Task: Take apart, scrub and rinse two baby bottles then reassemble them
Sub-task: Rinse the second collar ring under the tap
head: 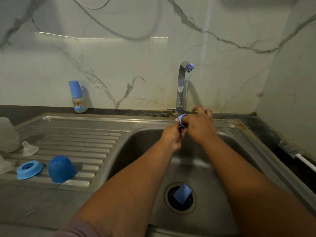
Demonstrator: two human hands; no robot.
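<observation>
The blue ring [181, 120] is up under the tap [183, 86], over the far edge of the sink [239, 147], held between both hands with a thin stream of water falling just beside it. The left hand [173, 136] pinches it from below, fingers curled up around its near rim; the right hand [199, 124] closes over its right side, and whether the far fingers there grip or merely steady it I cannot tell. It looks to be a light, stiff plastic collar, hardly breakable, but wet and likely slippery, so a hold across the outer rim with a finger through the hole would seem safest. If it slips it drops into the basin, where a blue cap [182, 193] already sits tilted in the drain [180, 198]. There is room to move inside the basin; the tap stem and its small lever stand just far of the knuckles. Left, on the ridged drainboard [82, 139], lie a second ring [29, 169], a dark blue dome cap [61, 169] mouth down, a clear teat [29, 148] and, at the frame's edge, a clear bottle body [7, 134] and what may be another teat. A whole bottle [77, 97] stands on the dark tabletop by the wall, well apart. A brush [290, 150] lies right of the sink near the corner.
</observation>
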